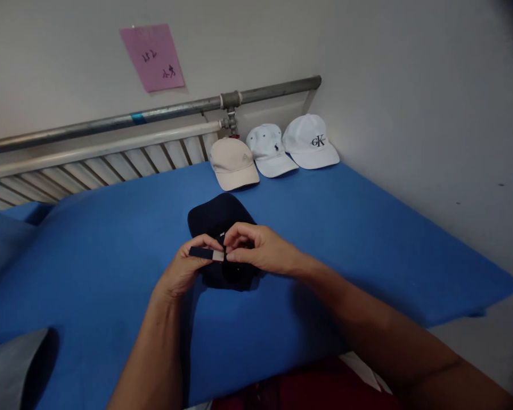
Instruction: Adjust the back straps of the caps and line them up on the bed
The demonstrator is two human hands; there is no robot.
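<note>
A dark navy cap (218, 219) lies on the blue mat (346, 228), its brim pointing away from me. My left hand (183, 270) pinches the cap's back strap (205, 253), which sticks out to the left with a pale tip. My right hand (256, 247) is closed over the cap's rear edge, fingertips pressed at the strap's end beside the left thumb. Both hands meet over the back of the cap.
Three caps stand in a row at the mat's far edge: beige (233, 163), pale blue (270, 149), white with a logo (310, 140). A metal pipe (154, 114) and slatted rail run behind. A pink note (153, 57) hangs on the wall. Grey cloth (8, 364) lies near left.
</note>
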